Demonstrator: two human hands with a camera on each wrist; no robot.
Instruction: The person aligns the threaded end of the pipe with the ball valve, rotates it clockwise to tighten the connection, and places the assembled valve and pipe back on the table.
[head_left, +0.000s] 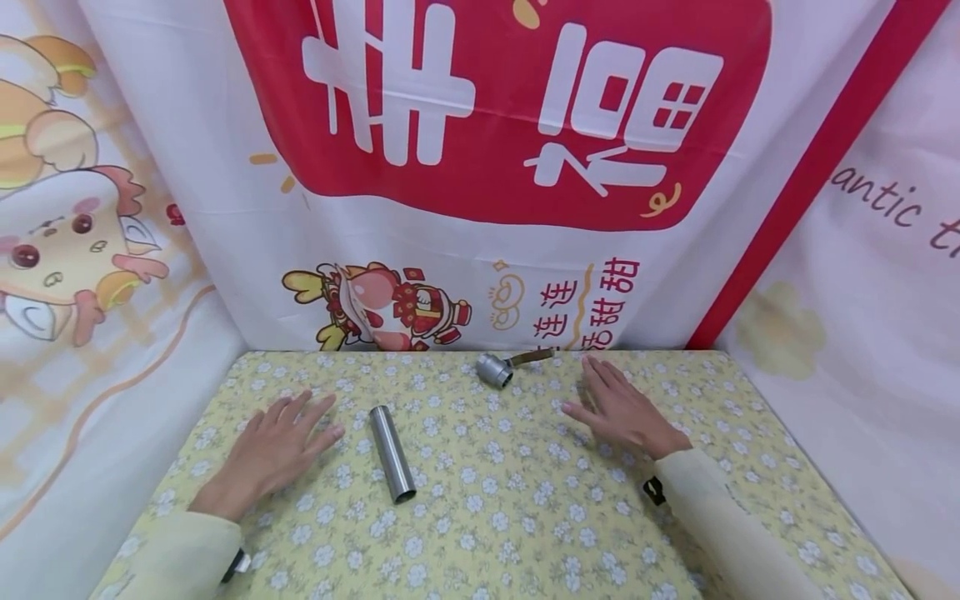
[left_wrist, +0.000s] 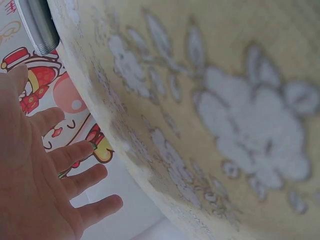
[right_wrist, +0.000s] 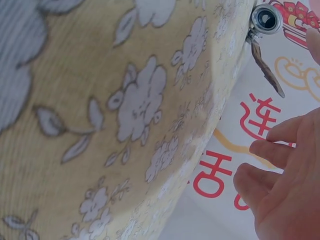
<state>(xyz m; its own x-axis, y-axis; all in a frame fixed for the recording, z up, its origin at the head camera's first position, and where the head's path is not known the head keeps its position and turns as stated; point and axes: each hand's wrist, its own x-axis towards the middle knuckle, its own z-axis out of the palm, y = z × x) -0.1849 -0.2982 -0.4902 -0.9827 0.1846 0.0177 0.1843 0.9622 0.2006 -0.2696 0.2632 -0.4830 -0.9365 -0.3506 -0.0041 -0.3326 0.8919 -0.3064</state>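
Sleeves: the pale left sleeve (head_left: 176, 554) enters left of the steel tube and nearer the person; the pale right sleeve (head_left: 727, 525) enters on the tube's right.
Worktop: a yellow floral covering on the worktop (head_left: 487, 550) spreads around the tube on all sides.
Left hand: the left hand (head_left: 272, 450) is left of the tube, apart from it; back up, fingers spread and reaching forward, thumb toward the tube, nothing held.
Steel tube: the steel tube (head_left: 392, 454) lies on its side between the hands, untouched, nearer the left one, its far end angled slightly left and its near end showing a dark, hollow mouth.
Right hand: the right hand (head_left: 624, 410) is well right of the tube and reaches farther forward; fingers extended forward and leftward, thumb held away from them, grasping nothing.
Metal fitting: the metal fitting (head_left: 492, 371) rests beyond the tube and to its right; its brown handle (head_left: 531, 357) points toward the right fingertips, short of contact.
Backdrop: the white and red cloth (head_left: 480, 208) hangs beyond the tube.
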